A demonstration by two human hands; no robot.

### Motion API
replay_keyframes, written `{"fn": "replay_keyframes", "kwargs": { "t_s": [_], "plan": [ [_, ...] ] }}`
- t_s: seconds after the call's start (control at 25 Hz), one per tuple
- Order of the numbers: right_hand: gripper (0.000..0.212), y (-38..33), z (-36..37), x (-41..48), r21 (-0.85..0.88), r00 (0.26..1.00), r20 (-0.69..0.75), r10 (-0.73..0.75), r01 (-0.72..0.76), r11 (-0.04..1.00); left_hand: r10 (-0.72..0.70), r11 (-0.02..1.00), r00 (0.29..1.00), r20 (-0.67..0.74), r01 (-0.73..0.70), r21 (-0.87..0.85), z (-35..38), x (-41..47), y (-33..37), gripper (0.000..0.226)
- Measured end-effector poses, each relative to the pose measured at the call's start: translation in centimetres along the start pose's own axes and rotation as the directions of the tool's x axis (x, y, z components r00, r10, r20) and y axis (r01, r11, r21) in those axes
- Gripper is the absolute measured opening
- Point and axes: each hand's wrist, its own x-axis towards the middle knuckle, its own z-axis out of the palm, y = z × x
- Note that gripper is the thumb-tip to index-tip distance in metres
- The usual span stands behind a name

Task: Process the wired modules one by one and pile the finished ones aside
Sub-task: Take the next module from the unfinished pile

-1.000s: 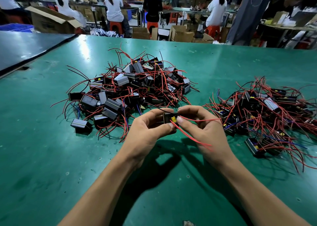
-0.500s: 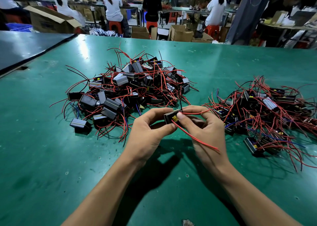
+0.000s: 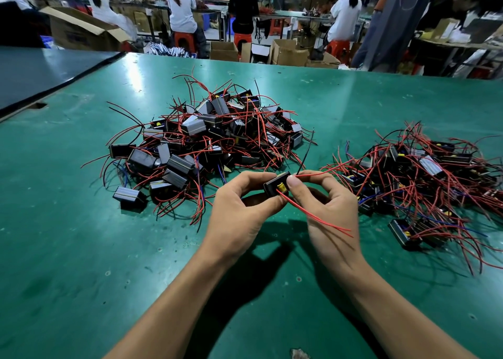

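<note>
Above the green surface (image 3: pixel 81 249), between two heaps of wired modules, the left hand (image 3: pixel 239 211) pinches a black module (image 3: pixel 273 185) (yellow part facing up) while the right hand (image 3: pixel 324 208) pinches its red wire (image 3: pixel 315 218) at the module.

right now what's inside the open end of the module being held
A yellow part sits in the open end of the module, with a red wire leading out. The thumb of the right hand and the dark casing cover the rest.
</note>
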Motion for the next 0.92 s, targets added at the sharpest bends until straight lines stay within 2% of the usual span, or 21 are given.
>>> {"fn": "replay_keyframes", "kwargs": {
  "t_s": [0.16,0.4,0.64,0.92],
  "plan": [
    [0.006,-0.21,0.03,-0.08,0.018,1.000,-0.010,0.012,-0.012,1.000,0.027,0.999,1.000,-0.009,-0.027,0.030,0.35,-0.09,0.08,0.030],
    [0.012,-0.35,0.27,-0.48,-0.138,0.980,0.009,-0.198,0.197,0.971,0.101,0.980,0.993,-0.060,-0.088,0.176,0.67,-0.36,-0.02,0.027],
    [0.008,-0.06,0.17,-0.38,-0.068,0.999,0.012,-0.035,0.036,0.997,0.066,0.986,0.997,-0.051,-0.058,0.154,0.65,-0.54,-0.01,0.027],
    [0.010,0.03,0.03,-0.21,-0.163,0.995,-0.016,-0.102,0.098,0.982,0.047,0.988,0.998,-0.036,-0.041,0.151,0.68,-0.69,0.15,0.027]
  ]
}}
